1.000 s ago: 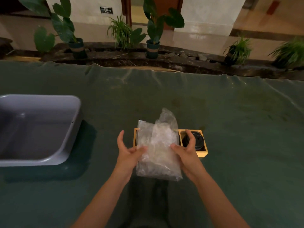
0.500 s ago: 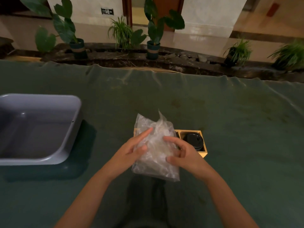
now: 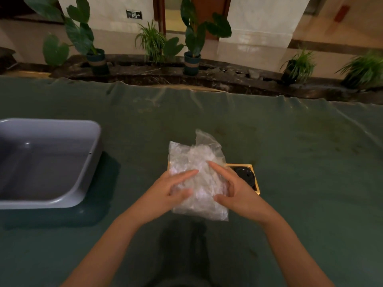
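Our left hand (image 3: 172,189) and right hand (image 3: 238,193) have moved from the bag's (image 3: 194,154) sides to clasp its top, likely readying a lift.

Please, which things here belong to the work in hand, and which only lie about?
In the work:
crumpled clear plastic bag, gripped by the left hand and the right hand
yellow wooden box, partly hidden by the bag
round black object inside the box

Lying about:
grey plastic tub
potted green plants
dark green table cloth
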`<state>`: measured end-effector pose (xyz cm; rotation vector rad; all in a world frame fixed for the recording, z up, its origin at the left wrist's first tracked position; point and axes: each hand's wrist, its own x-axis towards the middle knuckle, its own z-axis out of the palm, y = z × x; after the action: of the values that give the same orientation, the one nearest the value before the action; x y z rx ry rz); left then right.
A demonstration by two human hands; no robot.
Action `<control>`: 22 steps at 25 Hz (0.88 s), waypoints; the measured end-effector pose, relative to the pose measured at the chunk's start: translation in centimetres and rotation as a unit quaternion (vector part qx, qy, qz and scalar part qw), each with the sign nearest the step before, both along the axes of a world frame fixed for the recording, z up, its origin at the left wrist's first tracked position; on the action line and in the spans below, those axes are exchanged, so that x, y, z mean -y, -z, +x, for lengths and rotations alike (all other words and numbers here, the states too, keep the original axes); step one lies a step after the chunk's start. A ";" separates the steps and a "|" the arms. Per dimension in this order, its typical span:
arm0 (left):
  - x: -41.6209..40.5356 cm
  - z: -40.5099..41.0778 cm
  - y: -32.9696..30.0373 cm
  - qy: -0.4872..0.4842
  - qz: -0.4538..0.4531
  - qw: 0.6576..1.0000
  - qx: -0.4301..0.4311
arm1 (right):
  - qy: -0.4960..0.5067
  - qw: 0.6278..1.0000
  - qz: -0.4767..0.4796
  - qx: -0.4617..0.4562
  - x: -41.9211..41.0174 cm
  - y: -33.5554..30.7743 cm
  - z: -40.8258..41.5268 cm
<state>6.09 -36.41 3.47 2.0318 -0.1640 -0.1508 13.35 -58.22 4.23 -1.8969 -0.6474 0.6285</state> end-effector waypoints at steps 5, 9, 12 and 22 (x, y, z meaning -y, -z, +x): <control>-0.1 0.7 0.9 -0.033 0.074 0.997 -0.010 | 0.019 0.991 -0.104 0.087 -0.4 0.7 -0.1; 0.3 1.5 1.3 -0.097 0.232 0.962 0.109 | 0.120 0.957 -0.129 0.232 -1.4 1.7 -0.5; 0.2 1.6 1.4 -0.127 0.081 0.988 0.042 | 0.171 0.964 -0.088 0.182 -0.8 1.7 -0.1; 5.9 3.1 2.7 -0.044 -0.204 0.964 -0.165 | 0.314 0.932 0.124 -0.132 6.3 3.0 -4.4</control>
<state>9.22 -42.36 0.75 1.5736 0.0996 -0.3668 8.95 -64.55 1.20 -1.6142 0.0696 0.3510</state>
